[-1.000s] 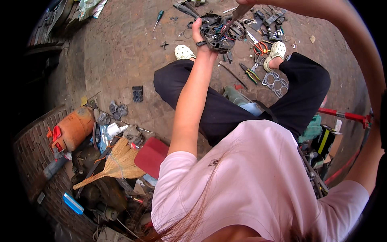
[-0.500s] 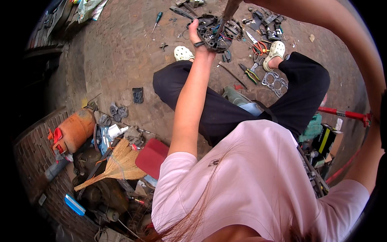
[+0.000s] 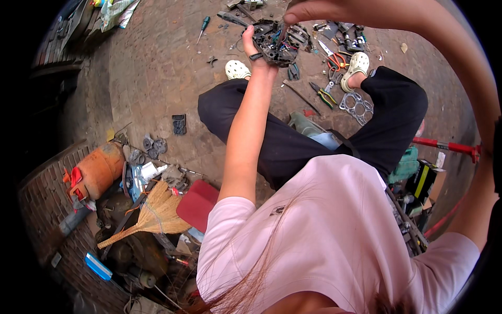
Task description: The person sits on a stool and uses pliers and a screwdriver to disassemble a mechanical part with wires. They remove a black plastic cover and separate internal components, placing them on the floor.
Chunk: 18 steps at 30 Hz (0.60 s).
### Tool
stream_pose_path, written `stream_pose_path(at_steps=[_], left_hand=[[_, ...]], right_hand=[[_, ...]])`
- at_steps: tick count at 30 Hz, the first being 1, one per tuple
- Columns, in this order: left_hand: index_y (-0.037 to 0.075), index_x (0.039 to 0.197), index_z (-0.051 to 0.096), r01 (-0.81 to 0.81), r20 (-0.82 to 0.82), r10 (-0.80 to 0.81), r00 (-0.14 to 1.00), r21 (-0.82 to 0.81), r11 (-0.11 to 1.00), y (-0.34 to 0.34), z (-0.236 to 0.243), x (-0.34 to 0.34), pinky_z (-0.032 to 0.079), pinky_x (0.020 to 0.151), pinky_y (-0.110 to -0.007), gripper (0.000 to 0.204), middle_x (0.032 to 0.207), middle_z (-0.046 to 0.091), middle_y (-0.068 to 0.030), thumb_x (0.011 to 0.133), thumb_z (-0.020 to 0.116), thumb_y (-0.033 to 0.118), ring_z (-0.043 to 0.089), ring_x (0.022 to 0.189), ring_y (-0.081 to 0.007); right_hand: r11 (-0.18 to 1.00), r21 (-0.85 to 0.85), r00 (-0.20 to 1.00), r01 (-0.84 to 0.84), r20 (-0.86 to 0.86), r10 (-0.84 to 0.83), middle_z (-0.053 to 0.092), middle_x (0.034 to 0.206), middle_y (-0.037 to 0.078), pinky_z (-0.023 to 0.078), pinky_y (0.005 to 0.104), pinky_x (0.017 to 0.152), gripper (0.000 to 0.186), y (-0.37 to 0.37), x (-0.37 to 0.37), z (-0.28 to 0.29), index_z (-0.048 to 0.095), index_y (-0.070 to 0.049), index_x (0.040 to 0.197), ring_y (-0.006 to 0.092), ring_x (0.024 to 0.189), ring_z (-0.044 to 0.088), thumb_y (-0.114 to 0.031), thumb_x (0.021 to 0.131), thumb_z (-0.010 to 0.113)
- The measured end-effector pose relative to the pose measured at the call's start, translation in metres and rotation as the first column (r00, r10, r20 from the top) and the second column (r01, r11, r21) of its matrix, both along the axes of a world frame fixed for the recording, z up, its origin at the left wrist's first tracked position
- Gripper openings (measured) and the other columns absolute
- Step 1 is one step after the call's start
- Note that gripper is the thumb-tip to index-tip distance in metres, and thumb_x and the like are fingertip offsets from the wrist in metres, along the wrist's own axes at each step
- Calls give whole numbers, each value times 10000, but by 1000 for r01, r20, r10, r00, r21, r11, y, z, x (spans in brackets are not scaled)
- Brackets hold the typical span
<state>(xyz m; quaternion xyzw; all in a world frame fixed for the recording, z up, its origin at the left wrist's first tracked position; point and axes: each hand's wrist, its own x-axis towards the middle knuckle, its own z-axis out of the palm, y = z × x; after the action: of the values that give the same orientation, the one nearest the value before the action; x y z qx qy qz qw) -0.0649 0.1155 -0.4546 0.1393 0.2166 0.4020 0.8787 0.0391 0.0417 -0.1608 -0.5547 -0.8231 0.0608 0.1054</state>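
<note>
My left hand (image 3: 257, 55) is wrapped from below round a roundish black part with coloured wires (image 3: 276, 44), its thumb up along the left edge. The part is held up above the ground, its open, wired side facing up. From the upper right my right hand (image 3: 319, 11) reaches over it with the fingers bent down to its upper edge. A thin brownish shape under those fingers touches the part; I cannot make out whether it is a finger or a tool. The upper frame edge cuts off some of that hand.
On the ground lie a screwdriver (image 3: 204, 29), orange-handled scissors (image 3: 334, 57), pliers (image 3: 323, 95), a metal gasket (image 3: 356, 108) and a black tray-like piece (image 3: 179, 124). To the left are an orange gas cylinder (image 3: 97, 168) and a straw broom (image 3: 157, 212). A red bar (image 3: 444, 146) stands at right.
My right hand has come lower into view, and the long brown shape over the part shows much shorter. The part in my left hand has shifted slightly left.
</note>
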Motion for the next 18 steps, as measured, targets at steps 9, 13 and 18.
stream_pose_path(at_steps=[9, 13, 18], left_hand=[[77, 961, 583, 15, -14, -15, 1000, -14, 1000, -5, 5, 2, 529, 682, -376, 491, 891, 641, -89, 805, 541, 541, 631, 787, -239], [75, 965, 585, 29, 2, -29, 1000, -35, 999, -4, -1, 7, 530, 696, -379, 492, 907, 642, -93, 806, 541, 539, 631, 793, -239], [63, 983, 588, 23, 18, -23, 1000, -14, 1000, 0, -2, -7, 534, 737, -398, 503, 929, 643, -107, 807, 541, 531, 640, 827, -261]], right_hand=[[997, -65, 935, -42, 350, 62, 610, 909, 153, 508, 406, 672, 187, 1, 16, 13, 610, 8, 911, 321, 800, 637, -176, 878, 600], [993, -94, 884, -74, 455, 109, 575, 955, 128, 518, 368, 695, 134, 5, 20, 11, 621, 4, 893, 290, 837, 628, -105, 815, 624], [978, -34, 659, -205, 734, 164, 595, 964, 77, 521, 324, 726, 118, 12, 21, -6, 632, -52, 861, 213, 874, 611, -147, 792, 627]])
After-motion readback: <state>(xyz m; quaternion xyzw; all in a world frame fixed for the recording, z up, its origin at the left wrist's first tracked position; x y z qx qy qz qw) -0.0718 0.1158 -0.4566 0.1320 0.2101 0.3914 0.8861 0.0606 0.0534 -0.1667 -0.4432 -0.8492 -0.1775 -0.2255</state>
